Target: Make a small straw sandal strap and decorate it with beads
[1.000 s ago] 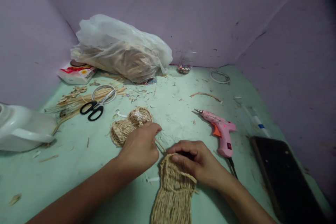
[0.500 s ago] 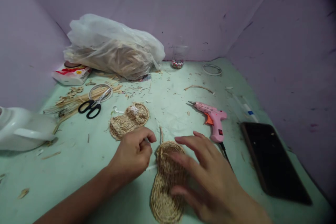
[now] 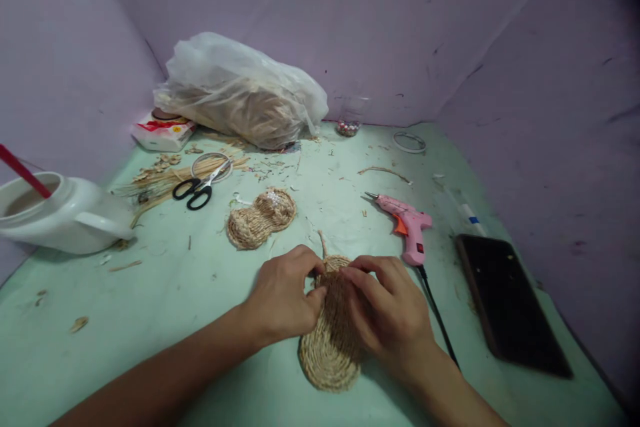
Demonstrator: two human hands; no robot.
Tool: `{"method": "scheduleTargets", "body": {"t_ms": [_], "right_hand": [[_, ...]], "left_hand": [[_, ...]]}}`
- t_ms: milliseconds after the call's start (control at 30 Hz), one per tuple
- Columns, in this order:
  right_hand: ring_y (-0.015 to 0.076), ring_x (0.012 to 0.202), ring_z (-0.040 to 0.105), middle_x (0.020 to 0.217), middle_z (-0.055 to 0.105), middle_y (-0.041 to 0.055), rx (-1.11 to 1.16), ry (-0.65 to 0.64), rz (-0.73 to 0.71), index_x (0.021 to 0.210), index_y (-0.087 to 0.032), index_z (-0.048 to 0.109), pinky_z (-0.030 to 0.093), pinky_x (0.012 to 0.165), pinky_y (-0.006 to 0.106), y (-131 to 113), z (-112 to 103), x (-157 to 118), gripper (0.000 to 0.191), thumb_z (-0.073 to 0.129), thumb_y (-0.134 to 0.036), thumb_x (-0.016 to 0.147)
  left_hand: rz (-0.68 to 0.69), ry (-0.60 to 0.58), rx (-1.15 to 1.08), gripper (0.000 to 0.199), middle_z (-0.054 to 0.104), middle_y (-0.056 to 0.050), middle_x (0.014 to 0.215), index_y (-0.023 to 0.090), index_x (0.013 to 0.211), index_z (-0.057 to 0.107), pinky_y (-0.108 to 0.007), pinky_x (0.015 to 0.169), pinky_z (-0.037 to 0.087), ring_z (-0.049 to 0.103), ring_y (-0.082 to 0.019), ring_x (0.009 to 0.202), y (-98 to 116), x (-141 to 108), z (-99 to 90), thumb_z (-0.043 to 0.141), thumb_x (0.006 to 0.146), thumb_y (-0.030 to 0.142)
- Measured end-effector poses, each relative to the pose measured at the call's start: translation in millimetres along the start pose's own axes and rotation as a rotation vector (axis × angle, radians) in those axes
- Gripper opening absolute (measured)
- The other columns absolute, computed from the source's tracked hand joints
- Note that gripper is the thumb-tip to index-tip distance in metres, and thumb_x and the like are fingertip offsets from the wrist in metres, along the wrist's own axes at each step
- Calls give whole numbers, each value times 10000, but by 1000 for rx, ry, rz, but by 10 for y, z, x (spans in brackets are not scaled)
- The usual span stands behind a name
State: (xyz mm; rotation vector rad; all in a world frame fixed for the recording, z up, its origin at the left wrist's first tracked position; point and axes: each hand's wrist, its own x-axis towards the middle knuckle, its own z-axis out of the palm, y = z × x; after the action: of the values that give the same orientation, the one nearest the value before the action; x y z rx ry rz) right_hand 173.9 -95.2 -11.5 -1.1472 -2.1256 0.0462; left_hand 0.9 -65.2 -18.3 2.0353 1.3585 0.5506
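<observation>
We have the woven piece [image 3: 330, 360] at six o'clock on the table [image 3: 150, 307]. Our left hand [image 3: 287, 293] curls at its left edge, our right hand [image 3: 390, 303] bends over its upper right; we cannot tell whether either grips. Gaps separate it from the other piece [image 3: 261, 217] at eleven, glue gun [image 3: 411, 219] at one and phone [image 3: 510, 307] at three.
</observation>
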Motion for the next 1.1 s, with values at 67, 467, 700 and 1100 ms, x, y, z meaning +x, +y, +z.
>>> {"method": "scheduleTargets", "body": {"t_ms": [67, 467, 700, 1100], "right_hand": [[212, 741, 515, 867, 597, 113, -55, -6, 9, 994, -120, 584, 454, 600, 349, -13, -7, 0, 233, 564, -79, 765], [202, 702, 554, 808, 632, 108, -80, 127, 81, 881, -125, 628, 476, 597, 343, 27, 8, -23, 150, 554, -63, 767], [176, 703, 636, 773, 688, 43, 389, 74, 481, 886, -195, 656, 528, 645, 333, 4, 75, -38, 144, 552, -144, 800], [196, 866, 609, 932, 649, 71, 506, -34, 415, 994, -191, 599, 514, 746, 363, 4, 122, -49, 247, 572, -104, 765]], "left_hand": [[-7, 12, 44, 85, 559, 12, 763, 210, 770, 583, -261, 592, 396, 497, -129, 617, 23, -12, 25, 580, 687, 190], [161, 109, 120, 105, 509, -27, 767, 184, 692, 493, -267, 602, 415, 532, -149, 661, -12, -45, 95, 433, 765, 138], [70, 8, 140, 48, 517, -8, 736, 191, 706, 487, -264, 569, 397, 491, -140, 620, 33, -59, -48, 500, 690, 148], [123, 161, 71, 143, 559, -19, 718, 174, 686, 591, -242, 584, 420, 543, -125, 626, 31, -48, 50, 481, 761, 119]]}}
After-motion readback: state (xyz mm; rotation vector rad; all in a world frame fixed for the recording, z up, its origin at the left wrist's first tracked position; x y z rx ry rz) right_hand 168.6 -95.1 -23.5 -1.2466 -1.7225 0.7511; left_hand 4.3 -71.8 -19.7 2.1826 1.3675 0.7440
